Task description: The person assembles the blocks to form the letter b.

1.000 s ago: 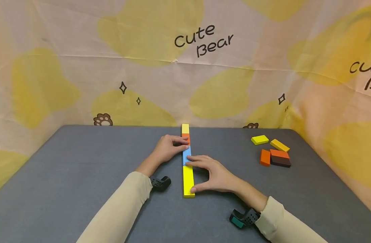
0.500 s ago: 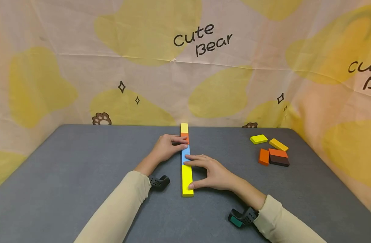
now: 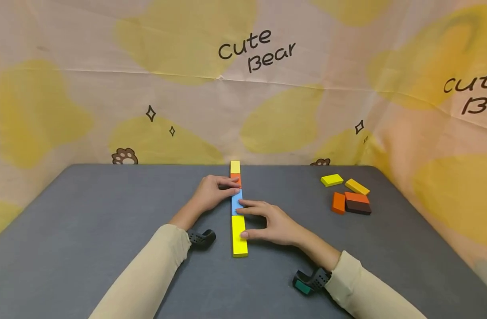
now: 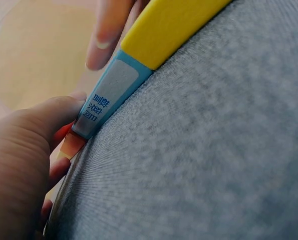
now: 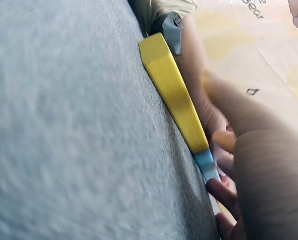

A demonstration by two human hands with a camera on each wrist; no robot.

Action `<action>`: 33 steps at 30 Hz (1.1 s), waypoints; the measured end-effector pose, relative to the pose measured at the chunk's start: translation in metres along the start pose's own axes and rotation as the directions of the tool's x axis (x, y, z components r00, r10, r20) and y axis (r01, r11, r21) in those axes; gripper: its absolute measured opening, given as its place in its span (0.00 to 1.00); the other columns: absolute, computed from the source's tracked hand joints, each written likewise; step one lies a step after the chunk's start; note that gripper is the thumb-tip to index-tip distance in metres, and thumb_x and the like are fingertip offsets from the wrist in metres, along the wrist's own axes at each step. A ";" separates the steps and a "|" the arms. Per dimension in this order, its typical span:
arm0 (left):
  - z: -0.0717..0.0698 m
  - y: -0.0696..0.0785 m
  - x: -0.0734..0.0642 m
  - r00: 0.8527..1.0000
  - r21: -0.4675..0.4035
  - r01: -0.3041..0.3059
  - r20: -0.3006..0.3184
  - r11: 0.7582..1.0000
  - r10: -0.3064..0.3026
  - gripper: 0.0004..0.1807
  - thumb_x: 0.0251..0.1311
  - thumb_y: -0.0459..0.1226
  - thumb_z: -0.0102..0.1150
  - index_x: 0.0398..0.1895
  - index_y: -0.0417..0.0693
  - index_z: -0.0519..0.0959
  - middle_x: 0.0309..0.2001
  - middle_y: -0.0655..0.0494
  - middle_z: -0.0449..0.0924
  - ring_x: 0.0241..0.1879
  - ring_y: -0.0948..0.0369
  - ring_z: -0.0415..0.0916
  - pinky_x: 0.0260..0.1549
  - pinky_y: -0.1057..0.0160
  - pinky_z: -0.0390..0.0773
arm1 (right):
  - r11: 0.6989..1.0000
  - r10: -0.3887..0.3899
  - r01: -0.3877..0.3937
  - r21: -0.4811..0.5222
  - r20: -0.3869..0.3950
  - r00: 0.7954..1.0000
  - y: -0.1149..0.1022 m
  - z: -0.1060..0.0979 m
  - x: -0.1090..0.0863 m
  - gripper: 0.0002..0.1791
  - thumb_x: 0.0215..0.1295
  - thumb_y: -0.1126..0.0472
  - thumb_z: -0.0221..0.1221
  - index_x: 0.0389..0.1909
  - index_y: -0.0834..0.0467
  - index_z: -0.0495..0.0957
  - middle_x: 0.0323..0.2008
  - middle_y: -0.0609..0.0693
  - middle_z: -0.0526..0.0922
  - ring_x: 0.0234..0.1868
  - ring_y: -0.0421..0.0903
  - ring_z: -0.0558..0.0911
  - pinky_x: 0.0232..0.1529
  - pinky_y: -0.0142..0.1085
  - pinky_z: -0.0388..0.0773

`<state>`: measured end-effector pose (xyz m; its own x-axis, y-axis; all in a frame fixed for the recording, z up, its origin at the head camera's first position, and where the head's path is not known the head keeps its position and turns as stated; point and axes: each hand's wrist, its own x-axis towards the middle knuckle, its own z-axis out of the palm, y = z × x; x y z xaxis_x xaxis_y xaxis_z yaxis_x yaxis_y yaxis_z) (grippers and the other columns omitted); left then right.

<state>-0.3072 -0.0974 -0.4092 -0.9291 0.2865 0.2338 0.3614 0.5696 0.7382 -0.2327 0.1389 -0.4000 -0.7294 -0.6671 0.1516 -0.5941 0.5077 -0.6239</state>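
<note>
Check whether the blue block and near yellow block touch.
Touching: the left wrist view shows the blue block meeting the near yellow block with no gap.

Yellow block (image 4: pixel 171 30): smooth, painted-looking, faint sheen. Blue block (image 4: pixel 107 94): smooth, pale printed panel. Grey tabletop (image 3: pixel 88 212): matt, finely textured, cloth-like. Backdrop (image 3: pixel 283 117): creased cloth. Sleeves (image 3: pixel 145 263): matt cloth. Wrist mounts (image 3: pixel 201 239): plastic-looking.

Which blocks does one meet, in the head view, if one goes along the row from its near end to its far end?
Bright yellow block → blue block → orange block, partly covered by fingers → pale yellow block.
</note>
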 end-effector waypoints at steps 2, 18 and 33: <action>0.000 0.000 0.000 1.000 -0.013 0.000 -0.003 1.000 0.000 0.11 0.62 0.44 0.69 0.46 0.57 0.90 0.58 0.60 0.85 0.67 0.55 0.76 0.67 0.48 0.73 | 0.999 0.022 -0.022 0.023 -0.019 1.000 0.000 -0.002 0.001 0.32 0.62 0.43 0.68 0.68 0.43 0.75 0.74 0.39 0.69 0.77 0.47 0.66 0.73 0.55 0.65; 0.002 -0.001 0.002 0.999 -0.077 0.033 0.007 0.996 -0.033 0.10 0.61 0.44 0.71 0.44 0.56 0.90 0.58 0.60 0.85 0.65 0.57 0.77 0.64 0.51 0.76 | 0.973 0.219 -0.227 -0.038 -0.153 0.964 0.004 -0.059 -0.006 0.23 0.68 0.48 0.64 0.60 0.53 0.82 0.58 0.50 0.85 0.60 0.52 0.82 0.62 0.52 0.79; -0.001 -0.001 0.002 1.000 -0.090 0.025 0.009 0.996 -0.024 0.09 0.60 0.43 0.71 0.43 0.53 0.90 0.58 0.58 0.85 0.66 0.56 0.76 0.64 0.50 0.75 | 0.934 0.251 -0.275 -0.228 -0.128 0.959 0.022 -0.138 -0.043 0.25 0.64 0.53 0.69 0.62 0.52 0.80 0.61 0.54 0.82 0.61 0.54 0.80 0.60 0.56 0.77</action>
<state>-0.3096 -0.0978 -0.4089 -0.9368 0.2797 0.2102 0.3298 0.5049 0.7977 -0.2615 0.2542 -0.3148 -0.8924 -0.4428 0.0866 -0.4317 0.7822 -0.4492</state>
